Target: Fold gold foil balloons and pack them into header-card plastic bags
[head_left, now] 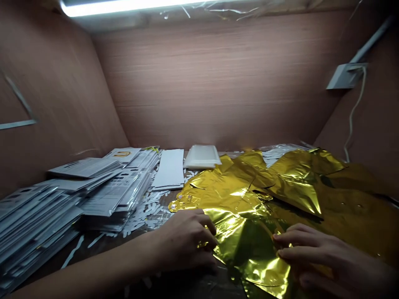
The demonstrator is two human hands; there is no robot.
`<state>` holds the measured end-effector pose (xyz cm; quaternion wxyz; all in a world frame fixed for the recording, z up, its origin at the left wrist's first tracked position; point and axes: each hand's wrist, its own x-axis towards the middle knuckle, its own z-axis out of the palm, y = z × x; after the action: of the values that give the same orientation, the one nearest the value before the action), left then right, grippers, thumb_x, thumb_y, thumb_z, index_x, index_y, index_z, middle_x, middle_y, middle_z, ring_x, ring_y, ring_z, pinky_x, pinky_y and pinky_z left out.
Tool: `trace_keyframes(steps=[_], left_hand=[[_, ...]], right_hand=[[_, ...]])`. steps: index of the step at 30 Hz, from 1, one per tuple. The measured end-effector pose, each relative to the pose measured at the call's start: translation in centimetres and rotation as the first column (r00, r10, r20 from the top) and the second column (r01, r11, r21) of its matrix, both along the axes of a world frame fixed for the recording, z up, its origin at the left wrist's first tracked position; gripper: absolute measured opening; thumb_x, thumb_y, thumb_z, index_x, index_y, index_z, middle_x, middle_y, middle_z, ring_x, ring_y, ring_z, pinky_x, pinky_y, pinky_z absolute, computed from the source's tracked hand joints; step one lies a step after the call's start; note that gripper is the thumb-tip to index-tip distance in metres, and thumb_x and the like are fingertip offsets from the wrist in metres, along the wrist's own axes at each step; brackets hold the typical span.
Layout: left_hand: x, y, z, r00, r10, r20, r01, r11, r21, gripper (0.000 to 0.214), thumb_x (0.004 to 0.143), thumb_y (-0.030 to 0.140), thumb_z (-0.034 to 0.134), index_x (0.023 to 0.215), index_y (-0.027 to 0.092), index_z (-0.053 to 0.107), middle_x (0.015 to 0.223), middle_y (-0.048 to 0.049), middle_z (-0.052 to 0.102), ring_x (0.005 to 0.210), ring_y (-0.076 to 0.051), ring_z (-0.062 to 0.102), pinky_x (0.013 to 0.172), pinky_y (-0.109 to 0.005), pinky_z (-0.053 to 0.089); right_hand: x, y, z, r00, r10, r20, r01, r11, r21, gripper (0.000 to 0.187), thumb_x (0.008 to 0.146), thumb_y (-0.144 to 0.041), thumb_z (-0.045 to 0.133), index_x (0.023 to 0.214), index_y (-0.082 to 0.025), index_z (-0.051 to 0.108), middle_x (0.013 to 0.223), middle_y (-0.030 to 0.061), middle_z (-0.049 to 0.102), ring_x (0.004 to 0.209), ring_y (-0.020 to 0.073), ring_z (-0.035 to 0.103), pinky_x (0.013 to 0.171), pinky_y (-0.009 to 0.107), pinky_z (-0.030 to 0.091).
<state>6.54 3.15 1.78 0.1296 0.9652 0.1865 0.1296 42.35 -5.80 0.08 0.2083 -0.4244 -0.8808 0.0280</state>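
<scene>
1. Fingers (pixel 209 224) of my left hand (pixel 185 236) are curled at the left margin of the gold foil (pixel 218 189), with gold showing between them. I cannot tell whether they grip the foil.
2. My right hand (pixel 330 255) lies over the foil toward the tabletop's near right corner. Its two foremost fingers are nearly straight, tips at a fold; whether they pinch it, I cannot tell.
3. Foil, in overlapping, creased sheets, spreads from the middle of the tabletop (pixel 193 286) to its right edge. Its near part runs between my hands; its far part reaches almost to the far edge.
4. Packs (pixel 37 224), clear-sleeved and piled in leaning stacks, occupy the left side from the near left corner to the far edge. One near that edge bears a yellow loop (pixel 121 154).
5. White cards (pixel 168 168) form a low stack toward the far edge, right of the packs. Just beside them, on the right, sits a pale block (pixel 202 158).
6. Scraps (pixel 146 211) of white paper litter the tabletop between packs and foil.
7. Wooden panels (pixel 212 83) rise behind the far edge and at both sides. I see a lit tube (pixel 109 6) above, and a white box (pixel 341 77) with a hanging cord (pixel 351 120) at the right.
</scene>
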Motion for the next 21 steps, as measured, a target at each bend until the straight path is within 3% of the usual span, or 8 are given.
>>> trace_keyframes(steps=[4,6,10,13,14,16,18,21], left_hand=[[-0.6,0.0,0.5,0.998,0.036,-0.043,-0.038,0.999,-0.032,0.008,0.094,0.028,0.069,0.093,0.027,0.078,0.102,0.0021,0.077,0.092,-0.017,0.069,0.076,-0.029,0.047],[-0.8,-0.2,0.5,0.997,0.066,-0.037,-0.068,0.997,-0.048,0.011,0.09,0.036,0.073,0.096,0.026,0.076,0.102,0.0004,0.077,0.093,-0.02,0.069,0.079,-0.03,0.049],[-0.6,-1.2,0.2,0.969,0.226,0.096,-0.223,0.974,-0.049,0.069,0.065,0.062,0.086,0.119,0.022,0.069,0.11,-0.0079,0.075,0.095,-0.029,0.068,0.082,-0.038,0.052],[-0.6,-1.9,0.3,0.911,0.36,0.202,-0.323,0.927,-0.192,0.031,0.09,0.048,0.064,0.101,0.021,0.074,0.088,-0.0057,0.074,0.078,-0.024,0.068,0.071,-0.034,0.052],[-0.8,-2.0,0.5,0.872,0.44,0.216,-0.364,0.876,-0.316,0.03,0.096,0.043,0.057,0.091,0.02,0.075,0.079,-0.0047,0.072,0.071,-0.022,0.066,0.066,-0.031,0.051],[-1.5,-2.0,1.2,0.768,0.605,0.211,-0.377,0.692,-0.616,0.033,0.096,0.044,0.058,0.083,0.019,0.074,0.072,-0.0039,0.07,0.066,-0.02,0.065,0.063,-0.029,0.053],[-2.3,-2.0,1.8,0.661,0.714,0.23,-0.268,0.511,-0.816,0.029,0.089,0.046,0.068,0.093,0.018,0.076,0.081,-0.0046,0.073,0.073,-0.021,0.068,0.072,-0.032,0.057],[-3.0,-2.2,1.9,0.52,0.804,0.288,-0.127,0.407,-0.905,0.033,0.081,0.045,0.077,0.1,0.018,0.078,0.091,-0.0065,0.077,0.081,-0.024,0.071,0.08,-0.035,0.059]], right_hand=[[-1.2,-0.3,-0.4,0.997,0.046,0.061,-0.044,0.998,-0.045,0.033,0.094,-0.021,0.064,0.121,-0.037,0.073,0.11,0.0064,0.078,0.103,0.0269,0.073,0.084,0.036,0.065],[-1.9,-0.3,-0.1,0.999,0.046,0.009,-0.046,0.999,-0.021,0.026,0.096,-0.021,0.06,0.113,-0.034,0.074,0.1,0.0072,0.077,0.093,0.0265,0.074,0.078,0.037,0.064],[-3.8,1.0,2.4,0.995,0.014,-0.1,-0.009,0.999,0.05,0.02,0.101,-0.022,0.052,0.106,-0.028,0.071,0.087,0.0067,0.074,0.073,0.0218,0.07,0.064,0.032,0.057],[-5.3,3.0,5.7,0.991,0.027,-0.129,-0.019,0.998,0.068,0.017,0.104,-0.027,0.05,0.108,-0.025,0.066,0.088,0.0049,0.073,0.069,0.0184,0.067,0.063,0.029,0.052],[-5.8,3.7,6.8,0.991,0.039,-0.126,-0.032,0.998,0.058,0.017,0.105,-0.029,0.05,0.109,-0.025,0.066,0.089,0.0045,0.073,0.069,0.0178,0.066,0.063,0.029,0.051],[-6.5,5.1,8.9,0.993,0.058,-0.1,-0.056,0.998,0.023,0.02,0.104,-0.036,0.055,0.116,-0.025,0.065,0.094,0.0051,0.074,0.076,0.0186,0.068,0.068,0.03,0.053],[-6.8,6.2,10.3,0.994,0.068,-0.082,-0.068,0.998,0.007,0.036,0.097,-0.044,0.066,0.128,-0.025,0.064,0.104,0.0066,0.074,0.086,0.0215,0.07,0.076,0.033,0.055],[-7.0,7.0,10.8,0.99,0.106,-0.091,-0.107,0.994,-0.006,0.059,0.087,-0.047,0.076,0.14,-0.025,0.058,0.116,0.0078,0.073,0.098,0.025,0.07,0.086,0.037,0.056]])
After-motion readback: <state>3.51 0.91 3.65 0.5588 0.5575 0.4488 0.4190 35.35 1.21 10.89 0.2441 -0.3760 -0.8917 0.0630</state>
